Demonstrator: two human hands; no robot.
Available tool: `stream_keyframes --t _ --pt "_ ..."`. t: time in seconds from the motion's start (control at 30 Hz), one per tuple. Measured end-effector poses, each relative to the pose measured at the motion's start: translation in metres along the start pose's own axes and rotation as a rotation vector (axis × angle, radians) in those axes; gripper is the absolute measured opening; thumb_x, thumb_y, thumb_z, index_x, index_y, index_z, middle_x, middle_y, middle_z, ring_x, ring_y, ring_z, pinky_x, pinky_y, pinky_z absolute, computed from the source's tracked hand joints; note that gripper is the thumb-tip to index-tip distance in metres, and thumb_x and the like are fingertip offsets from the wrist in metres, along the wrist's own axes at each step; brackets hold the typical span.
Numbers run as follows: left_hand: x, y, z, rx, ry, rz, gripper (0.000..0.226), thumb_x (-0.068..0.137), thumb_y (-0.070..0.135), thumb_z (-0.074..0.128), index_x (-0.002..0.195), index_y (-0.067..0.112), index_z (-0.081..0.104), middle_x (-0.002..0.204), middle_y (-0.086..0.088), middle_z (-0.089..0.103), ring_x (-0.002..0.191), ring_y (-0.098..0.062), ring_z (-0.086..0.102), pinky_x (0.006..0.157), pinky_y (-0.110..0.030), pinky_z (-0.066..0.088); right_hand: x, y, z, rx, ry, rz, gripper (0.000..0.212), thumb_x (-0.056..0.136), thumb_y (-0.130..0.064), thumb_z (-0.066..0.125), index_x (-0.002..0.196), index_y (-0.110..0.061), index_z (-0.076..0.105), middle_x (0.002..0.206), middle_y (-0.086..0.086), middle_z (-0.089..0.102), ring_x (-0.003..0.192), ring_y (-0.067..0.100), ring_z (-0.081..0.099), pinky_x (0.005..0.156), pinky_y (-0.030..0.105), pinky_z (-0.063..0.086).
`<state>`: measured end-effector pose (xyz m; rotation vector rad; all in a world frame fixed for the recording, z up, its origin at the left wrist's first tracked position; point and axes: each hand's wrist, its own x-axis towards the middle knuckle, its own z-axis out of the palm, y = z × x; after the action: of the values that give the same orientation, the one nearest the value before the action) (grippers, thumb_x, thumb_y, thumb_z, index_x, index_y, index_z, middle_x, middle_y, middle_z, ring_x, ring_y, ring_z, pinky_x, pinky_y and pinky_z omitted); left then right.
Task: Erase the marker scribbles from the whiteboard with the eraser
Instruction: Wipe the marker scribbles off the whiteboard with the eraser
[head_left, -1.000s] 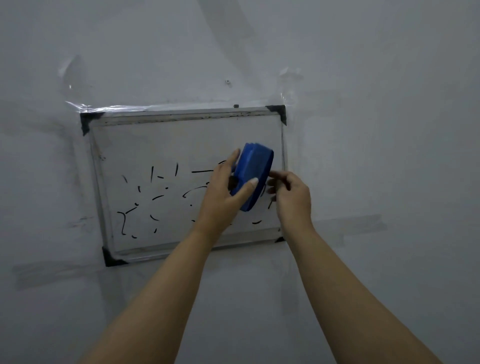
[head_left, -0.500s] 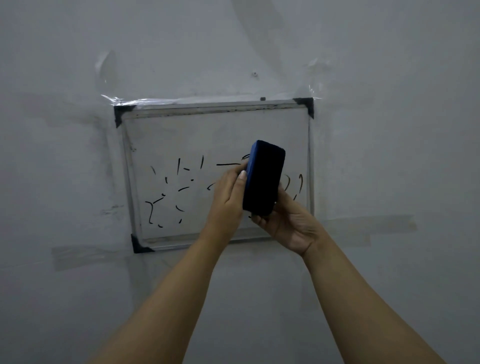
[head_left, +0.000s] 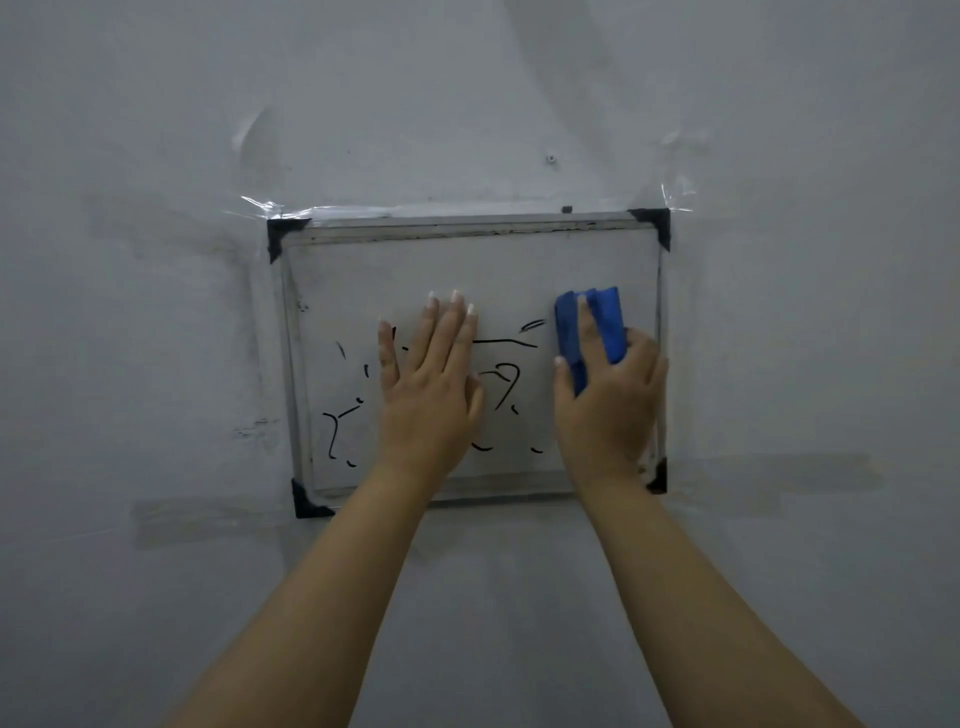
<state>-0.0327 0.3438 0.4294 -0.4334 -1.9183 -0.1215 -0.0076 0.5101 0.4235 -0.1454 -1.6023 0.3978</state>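
- Left hand (head_left: 427, 395): palm flat, fingers extended and pointing up, forearm reaching in from near left.
- Right hand (head_left: 608, 400): fingers curled in a grip, apparently firm; forearm extended from near right.

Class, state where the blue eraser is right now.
In the head view, the eraser sits under the right hand, on the whiteboard near its right edge.

scribbles (head_left: 501, 382): part hidden under left hand (head_left: 428, 395). eraser (head_left: 589, 332): lower end covered by right hand (head_left: 608, 405) (felt face unseen). both forearms cut off at bottom edge.
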Motion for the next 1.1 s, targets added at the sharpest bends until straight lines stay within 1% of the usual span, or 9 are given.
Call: stream_keyframes --t 0.2,0.37,0.57,0.7,0.77,0.87,0.9,1.03,1.1 --pt "-0.002 -0.008 0.007 0.03 0.058 0.047 0.063 0.092 0.024 0.032 0.154 0.013 0.028 0.164 -0.002 0.019 0.153 -0.023 0.01 0.12 -0.062 0.002 -0.024 -0.018 0.022 -0.128 -0.053 -0.298 0.061 0.087 -0.031 0.062 0.145 -0.032 0.039 0.113 0.018 0.055 0.089 0.03 0.047 0.076 0.04 0.046" --pt "0.002 -0.014 0.007 0.023 0.07 0.094 0.062 0.093 0.024 0.033 0.154 0.014 0.029 0.163 -0.002 0.022 0.153 -0.023 0.012 0.12 -0.063 0.004 -0.012 -0.022 0.019 -0.088 0.03 0.025 0.063 0.088 -0.031 0.061 0.146 -0.03 0.037 0.113 0.018 0.052 0.092 0.028 0.046 0.078 0.037 0.048" --pt "0.0 -0.043 0.001 -0.011 0.199 -0.03 0.059 0.093 0.025 0.037 0.152 0.016 0.035 0.161 -0.001 0.029 0.152 -0.023 0.018 0.12 -0.062 0.007 -0.024 -0.05 0.031 -0.032 -0.067 -0.272 0.057 0.088 -0.032 0.056 0.144 -0.03 0.041 0.112 0.017 0.054 0.091 0.03 0.049 0.078 0.039 0.047" --pt "-0.002 -0.058 0.003 0.028 0.18 -0.041 0.061 0.094 0.026 0.042 0.153 0.017 0.031 0.163 0.001 0.025 0.152 -0.022 0.015 0.12 -0.062 0.004 -0.017 -0.056 0.031 0.001 0.014 -0.005 0.058 0.088 -0.032 0.058 0.144 -0.031 0.041 0.11 0.016 0.052 0.091 0.026 0.045 0.078 0.035 0.048" --pt "-0.001 -0.061 0.002 0.007 0.162 -0.014 0.061 0.094 0.026 0.04 0.154 0.017 0.03 0.163 0.0 0.024 0.152 -0.022 0.015 0.119 -0.063 0.005 -0.026 -0.077 0.036 0.014 -0.008 -0.03 0.06 0.088 -0.032 0.058 0.144 -0.03 0.04 0.111 0.016 0.052 0.091 0.027 0.047 0.078 0.035 0.047" --pt "-0.004 -0.07 -0.004 -0.015 0.182 -0.03 0.06 0.094 0.025 0.035 0.153 0.018 0.031 0.163 0.001 0.024 0.152 -0.019 0.016 0.119 -0.063 0.007 -0.036 -0.089 0.041 0.023 -0.081 -0.246 0.058 0.087 -0.031 0.057 0.144 -0.03 0.042 0.111 0.016 0.054 0.091 0.029 0.049 0.077 0.038 0.048" --pt "-0.007 -0.074 -0.005 -0.019 0.196 -0.049 0.06 0.093 0.025 0.036 0.153 0.018 0.032 0.163 0.001 0.024 0.152 -0.019 0.016 0.12 -0.062 0.006 -0.031 -0.085 0.041 0.025 -0.068 -0.249 0.058 0.087 -0.031 0.056 0.143 -0.031 0.042 0.111 0.016 0.054 0.091 0.03 0.049 0.077 0.04 0.048" --pt "-0.023 -0.095 -0.004 -0.027 0.194 -0.162 0.062 0.095 0.029 0.038 0.155 0.019 0.026 0.165 -0.002 0.016 0.153 -0.019 0.01 0.121 -0.059 0.002 -0.014 -0.082 0.038 0.032 0.043 0.017 0.059 0.087 -0.031 0.059 0.143 -0.033 0.041 0.111 0.017 0.052 0.092 0.03 0.048 0.079 0.037 0.049" --pt "-0.028 -0.102 -0.002 -0.038 0.156 -0.196 0.064 0.096 0.034 0.035 0.156 0.018 0.021 0.166 -0.003 0.012 0.154 -0.019 0.007 0.121 -0.06 0.003 -0.027 -0.099 0.043 0.014 0.012 -0.066 0.059 0.087 -0.031 0.059 0.143 -0.03 0.042 0.111 0.017 0.053 0.091 0.03 0.049 0.078 0.037 0.047"
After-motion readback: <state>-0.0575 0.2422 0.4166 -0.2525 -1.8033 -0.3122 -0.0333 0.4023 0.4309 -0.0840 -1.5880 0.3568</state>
